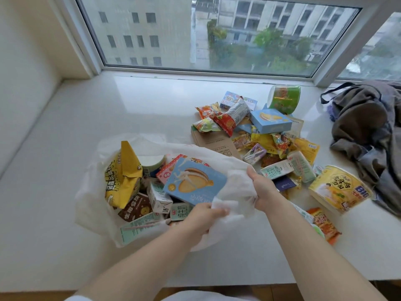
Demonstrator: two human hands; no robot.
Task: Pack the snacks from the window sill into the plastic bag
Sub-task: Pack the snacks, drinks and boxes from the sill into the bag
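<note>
Plastic bag (95,198): on the window sill (65,131), mouth facing us, holding a blue biscuit box (193,183) lying diagonally. Our left hand (201,216) and right hand (260,187) had fingers clenched on its rim. Loose snacks (271,140) lay right; bare sill left.

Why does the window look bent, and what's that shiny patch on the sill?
Head view: the wide lens bows the window frame; daylight from the window glares off the glossy sill; the trees outside are hazy; the hands holding the bag stay fairly sharp.
</note>
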